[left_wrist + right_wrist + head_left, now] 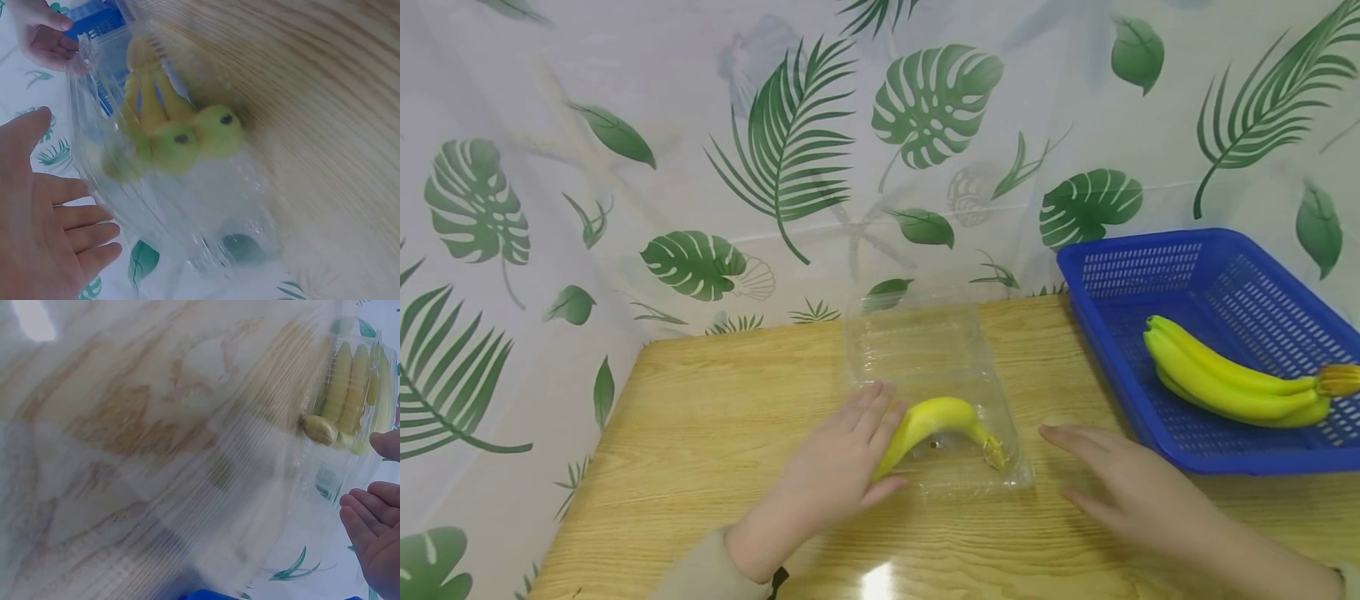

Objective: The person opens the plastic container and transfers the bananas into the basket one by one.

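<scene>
A bunch of yellow bananas (937, 412) lies in a clear plastic clamshell box (958, 479) on the table. The box's see-through lid (917, 337) is raised at the back. My left hand (842, 458) is at the box's left side, fingers straight, hiding one end of the bunch in the head view. In the left wrist view the green-tinged banana tips (178, 147) show through the plastic; whether the hand touches the box I cannot tell. My right hand (1138, 487), its thumb and fingers spread, is apart from the box on the right and holds nothing.
At the right stands a blue perforated basket (1120, 392), close beyond my right hand, with another yellow-green banana bunch (1240, 383) in it. A leaf-patterned white cloth (820, 283) rises behind the wooden table (722, 408) and along its left side.
</scene>
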Demonstrator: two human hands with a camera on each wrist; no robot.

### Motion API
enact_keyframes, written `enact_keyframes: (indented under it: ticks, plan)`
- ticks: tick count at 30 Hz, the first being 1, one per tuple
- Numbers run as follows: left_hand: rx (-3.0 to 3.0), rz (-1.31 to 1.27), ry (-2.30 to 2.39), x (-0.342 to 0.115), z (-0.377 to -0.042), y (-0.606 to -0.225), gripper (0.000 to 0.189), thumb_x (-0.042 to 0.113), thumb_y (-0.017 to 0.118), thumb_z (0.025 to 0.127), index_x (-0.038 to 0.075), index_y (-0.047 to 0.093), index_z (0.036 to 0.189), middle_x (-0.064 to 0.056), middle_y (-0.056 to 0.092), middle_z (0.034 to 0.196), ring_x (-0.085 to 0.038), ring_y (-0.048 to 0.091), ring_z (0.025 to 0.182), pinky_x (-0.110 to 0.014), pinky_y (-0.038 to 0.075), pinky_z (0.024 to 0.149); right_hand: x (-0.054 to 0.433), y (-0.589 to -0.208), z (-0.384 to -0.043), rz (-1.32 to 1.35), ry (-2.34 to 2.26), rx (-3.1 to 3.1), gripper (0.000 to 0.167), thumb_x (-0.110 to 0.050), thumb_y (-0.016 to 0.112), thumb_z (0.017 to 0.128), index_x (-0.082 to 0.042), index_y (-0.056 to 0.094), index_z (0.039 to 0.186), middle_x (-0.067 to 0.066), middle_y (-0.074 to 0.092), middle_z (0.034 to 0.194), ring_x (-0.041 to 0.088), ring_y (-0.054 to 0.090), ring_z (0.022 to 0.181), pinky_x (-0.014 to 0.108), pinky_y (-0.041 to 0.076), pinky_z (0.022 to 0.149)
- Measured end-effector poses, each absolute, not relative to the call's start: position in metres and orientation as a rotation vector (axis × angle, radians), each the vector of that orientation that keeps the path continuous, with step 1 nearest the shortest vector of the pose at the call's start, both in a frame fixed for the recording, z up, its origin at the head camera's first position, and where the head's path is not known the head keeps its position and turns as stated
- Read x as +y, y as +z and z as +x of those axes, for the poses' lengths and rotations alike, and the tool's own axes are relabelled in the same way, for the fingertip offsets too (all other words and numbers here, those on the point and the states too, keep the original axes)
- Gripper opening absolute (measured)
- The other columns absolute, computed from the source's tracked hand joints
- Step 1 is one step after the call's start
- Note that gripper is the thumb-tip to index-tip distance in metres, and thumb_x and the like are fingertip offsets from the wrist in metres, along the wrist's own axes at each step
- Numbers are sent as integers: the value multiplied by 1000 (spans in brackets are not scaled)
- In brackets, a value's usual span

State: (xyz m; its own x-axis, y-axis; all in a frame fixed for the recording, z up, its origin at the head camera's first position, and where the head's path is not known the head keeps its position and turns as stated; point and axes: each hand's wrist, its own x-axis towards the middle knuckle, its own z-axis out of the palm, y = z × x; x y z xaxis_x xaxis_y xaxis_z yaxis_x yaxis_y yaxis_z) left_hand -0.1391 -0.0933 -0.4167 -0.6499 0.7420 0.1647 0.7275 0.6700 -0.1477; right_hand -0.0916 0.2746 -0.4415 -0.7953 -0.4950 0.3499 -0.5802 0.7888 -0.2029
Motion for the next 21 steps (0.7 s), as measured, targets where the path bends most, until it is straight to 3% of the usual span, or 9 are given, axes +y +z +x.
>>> enact_keyframes:
  ticks: [12,17,21]
  plan:
    - [-2523,-1369,186,-47,-140,-414,81,62,56,104,7,42,162,-17,38,170,-30,39,159,-41,36,132,282,-452,-92,773,556,-2656,70,-13,94,73,-8,68,137,9,75,134,31,74,112,51,65,90]
    - [-2413,-1411,227,-31,-140,-414,79,62,57,104,7,46,159,-15,46,166,-28,43,157,-38,37,131,283,-457,-91,738,670,-2630,66,-8,95,73,-6,70,134,8,76,129,24,76,103,32,67,85]
    - [-2392,-1441,313,-19,-138,-414,77,63,52,105,9,46,160,-12,46,167,-25,41,158,-36,34,132,283,-464,-91,742,798,-2600,65,-4,93,73,-3,69,134,11,77,125,14,74,106,9,58,90]
